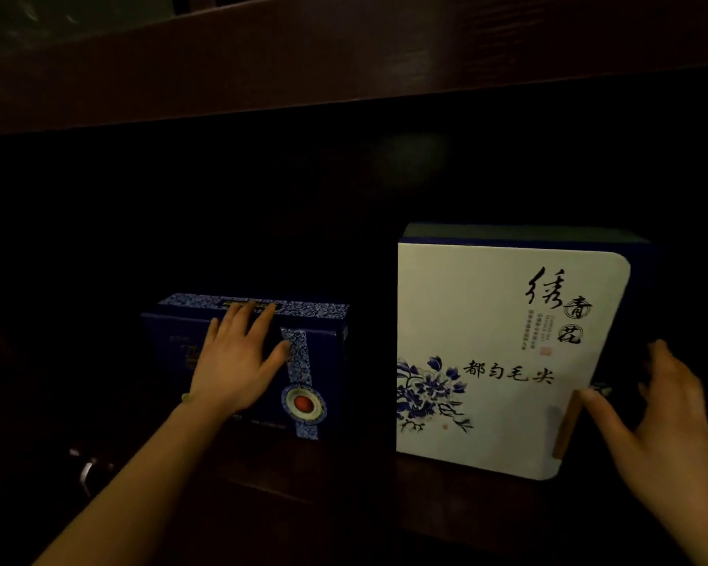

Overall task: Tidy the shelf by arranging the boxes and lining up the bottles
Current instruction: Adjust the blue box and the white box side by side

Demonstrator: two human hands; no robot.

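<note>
**Dark wooden shelf: two boxes, both hands on**

Boxes stand upright on the shelf, well apart. Left hand lies flat, fingers straight and spread, on the front of the dark blue patterned cardboard box. Right hand holds the right edge of the white flower-printed box, thumb beside the tan clasp, fingers round the side.

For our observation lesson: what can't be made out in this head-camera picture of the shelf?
All in the head view:
1. Shelf back: too dark to tell what stands there.
2. Blue box lettering: partly covered by the left hand.
3. Right hand: blur hides whether it grips the white box.
</note>
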